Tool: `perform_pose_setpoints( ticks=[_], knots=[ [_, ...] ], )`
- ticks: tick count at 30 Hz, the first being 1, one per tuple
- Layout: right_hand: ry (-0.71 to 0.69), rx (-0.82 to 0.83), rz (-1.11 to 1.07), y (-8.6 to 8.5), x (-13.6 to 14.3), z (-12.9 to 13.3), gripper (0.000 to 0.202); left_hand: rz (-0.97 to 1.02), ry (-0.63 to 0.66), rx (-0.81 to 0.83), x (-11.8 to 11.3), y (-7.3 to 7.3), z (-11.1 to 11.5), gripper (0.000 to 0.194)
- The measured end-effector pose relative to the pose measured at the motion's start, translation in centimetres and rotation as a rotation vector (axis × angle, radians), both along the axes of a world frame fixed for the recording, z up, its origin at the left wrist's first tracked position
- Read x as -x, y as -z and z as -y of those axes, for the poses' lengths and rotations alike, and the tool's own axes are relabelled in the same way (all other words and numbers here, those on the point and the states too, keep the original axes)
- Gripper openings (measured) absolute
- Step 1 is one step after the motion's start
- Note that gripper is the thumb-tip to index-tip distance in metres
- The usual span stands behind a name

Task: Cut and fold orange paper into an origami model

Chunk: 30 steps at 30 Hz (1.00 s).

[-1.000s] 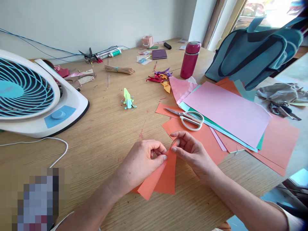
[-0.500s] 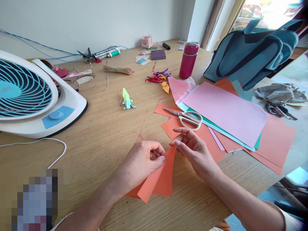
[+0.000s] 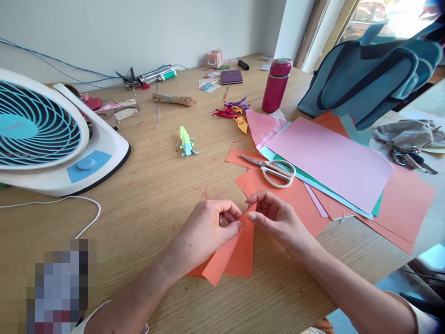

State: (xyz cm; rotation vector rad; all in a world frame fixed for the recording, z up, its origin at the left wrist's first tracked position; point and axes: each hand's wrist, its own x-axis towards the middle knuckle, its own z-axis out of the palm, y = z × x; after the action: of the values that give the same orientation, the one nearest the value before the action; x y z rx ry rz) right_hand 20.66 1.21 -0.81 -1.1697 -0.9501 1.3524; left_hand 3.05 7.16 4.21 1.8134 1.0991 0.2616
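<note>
A folded orange paper [image 3: 239,253] hangs at the front middle of the head view, its flaps fanned out toward me. My left hand [image 3: 212,227] pinches it between thumb and fingers near the upper edge. Around its top tip my right hand [image 3: 273,220] has thumb and fingers apart, with the fingertips at the paper's edge. White-handled scissors [image 3: 278,172] lie just beyond my right hand on orange sheets [image 3: 302,199]. A small green and blue folded paper figure [image 3: 186,141] stands farther back.
A white fan [image 3: 100,160] is at the left. Pink sheets [image 3: 330,162] lie at the right, with a magenta bottle [image 3: 276,88] and a blue bag [image 3: 361,79] behind. Folded scraps [image 3: 236,111], a stick bundle [image 3: 174,99] and a purple notebook [image 3: 231,77] sit farther back.
My right thumb and fingers have moved apart at the paper's tip. My left hand keeps its pinch. The whole view has shifted slightly.
</note>
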Motion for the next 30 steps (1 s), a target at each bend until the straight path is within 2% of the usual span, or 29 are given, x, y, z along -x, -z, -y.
perform_pose_setpoints(
  ticks=[3,6,13,19,30],
  knots=[
    [-0.108,0.042,-0.009,0.2,0.3,0.0,0.033,0.038,-0.038,-0.025,-0.4,-0.2,0.2,0.009],
    [-0.14,0.051,-0.027,0.2,0.3,0.1,0.032,0.059,-0.037,-0.057,-0.4,-0.4,0.3,0.013],
    [0.018,0.028,-0.182,-0.1,-0.3,0.1,0.021,-0.008,0.001,-0.128,0.5,-0.8,-0.1,0.011],
    [0.1,0.019,-0.205,0.1,-0.7,0.1,0.016,-0.069,-0.014,-0.206,1.0,-1.1,-0.5,0.012],
    [0.115,0.044,-0.255,0.1,-0.8,0.1,0.015,-0.114,-0.068,-0.251,1.0,-1.1,-0.4,0.017]
  ],
)
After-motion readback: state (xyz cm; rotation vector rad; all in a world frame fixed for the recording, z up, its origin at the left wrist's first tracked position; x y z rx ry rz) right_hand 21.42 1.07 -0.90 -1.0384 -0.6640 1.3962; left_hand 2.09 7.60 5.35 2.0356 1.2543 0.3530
